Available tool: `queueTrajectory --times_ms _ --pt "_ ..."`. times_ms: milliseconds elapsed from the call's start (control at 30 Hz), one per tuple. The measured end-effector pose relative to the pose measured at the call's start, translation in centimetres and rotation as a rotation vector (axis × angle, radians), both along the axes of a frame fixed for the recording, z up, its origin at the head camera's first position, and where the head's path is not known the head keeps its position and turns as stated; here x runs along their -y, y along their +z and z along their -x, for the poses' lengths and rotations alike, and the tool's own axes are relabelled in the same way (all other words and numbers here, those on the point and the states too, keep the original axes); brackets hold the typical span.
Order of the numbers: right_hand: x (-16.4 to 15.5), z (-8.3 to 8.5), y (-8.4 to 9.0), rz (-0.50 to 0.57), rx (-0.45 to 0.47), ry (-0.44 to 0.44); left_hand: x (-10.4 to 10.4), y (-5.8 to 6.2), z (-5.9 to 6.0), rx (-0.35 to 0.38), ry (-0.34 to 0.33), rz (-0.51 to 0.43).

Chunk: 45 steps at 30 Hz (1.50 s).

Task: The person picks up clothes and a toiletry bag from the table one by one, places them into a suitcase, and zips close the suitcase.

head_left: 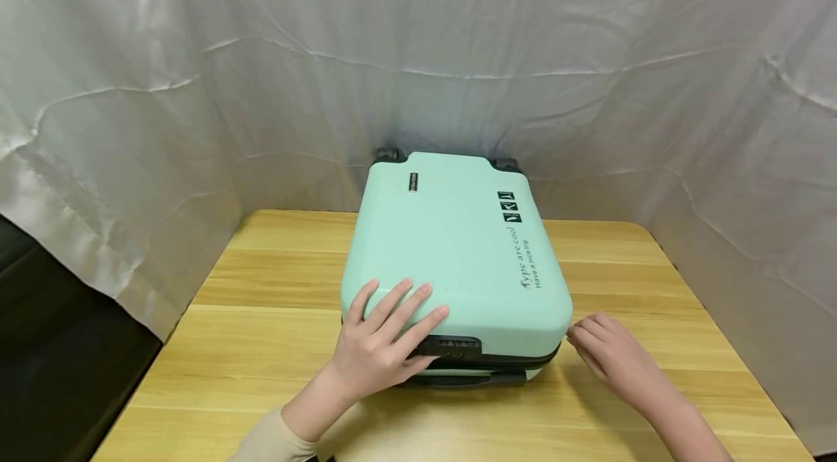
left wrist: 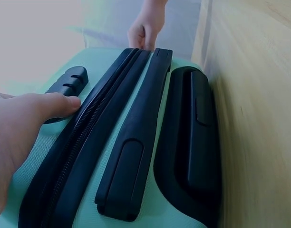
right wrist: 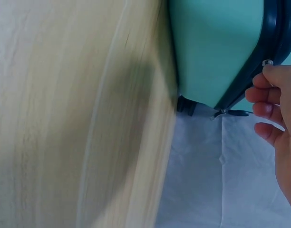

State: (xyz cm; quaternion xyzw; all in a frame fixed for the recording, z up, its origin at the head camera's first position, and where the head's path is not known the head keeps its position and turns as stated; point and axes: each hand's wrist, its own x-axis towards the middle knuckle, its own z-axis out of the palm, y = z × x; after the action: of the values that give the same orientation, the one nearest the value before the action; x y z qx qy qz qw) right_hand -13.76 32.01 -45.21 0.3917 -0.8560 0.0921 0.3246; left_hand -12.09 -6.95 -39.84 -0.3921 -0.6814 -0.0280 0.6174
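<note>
A mint-green hard-shell suitcase [head_left: 451, 244] lies flat on the table, its handle side toward me. My left hand [head_left: 375, 349] rests on its near left corner, fingers spread over the lid and thumb beside the black combination lock [head_left: 458, 346]. At the near right corner, my right hand [head_left: 611, 357] pinches a silver zipper pull [right wrist: 267, 62] between thumb and index finger. The black zipper [left wrist: 83, 135] runs round the case's side, and its teeth look closed along the handle side. Farther along hangs another zipper pull [right wrist: 224, 112].
The wood-grain table [head_left: 275, 266] carries the case. Pale curtains [head_left: 458, 48] hang behind and at both sides. A carry handle [left wrist: 136, 128] and a recessed black handle [left wrist: 200, 133] sit on the near side; wheels [head_left: 505, 165] face the back curtain.
</note>
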Motion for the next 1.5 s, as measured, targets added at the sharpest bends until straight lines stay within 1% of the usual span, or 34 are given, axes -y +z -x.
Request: queueTrajectory --times_ms 200,400,633,867,1033,1233,1500 --pt "-0.2 -0.2 -0.3 0.029 0.002 0.029 0.0 -0.1 -0.3 0.012 0.008 0.002" --pt "0.0 0.1 -0.7 0.036 0.019 0.018 0.0 -0.3 -0.3 0.016 0.023 0.009" --pt "0.0 0.2 -0.8 0.024 0.028 -0.021 -0.1 -0.5 -0.3 0.014 0.041 0.015" --pt "0.1 0.0 -0.7 0.042 0.052 -0.009 0.0 -0.7 -0.1 0.017 0.037 0.016" --pt "-0.2 -0.3 -0.6 0.048 0.079 0.019 0.0 -0.8 -0.1 0.018 0.041 0.019" --pt "-0.4 -1.0 -0.7 0.066 0.124 0.065 -0.1 -0.8 -0.1 0.021 0.039 0.017" --pt "0.1 -1.7 -0.9 0.105 0.072 0.156 -0.1 -0.6 -0.1 0.010 0.035 0.007"
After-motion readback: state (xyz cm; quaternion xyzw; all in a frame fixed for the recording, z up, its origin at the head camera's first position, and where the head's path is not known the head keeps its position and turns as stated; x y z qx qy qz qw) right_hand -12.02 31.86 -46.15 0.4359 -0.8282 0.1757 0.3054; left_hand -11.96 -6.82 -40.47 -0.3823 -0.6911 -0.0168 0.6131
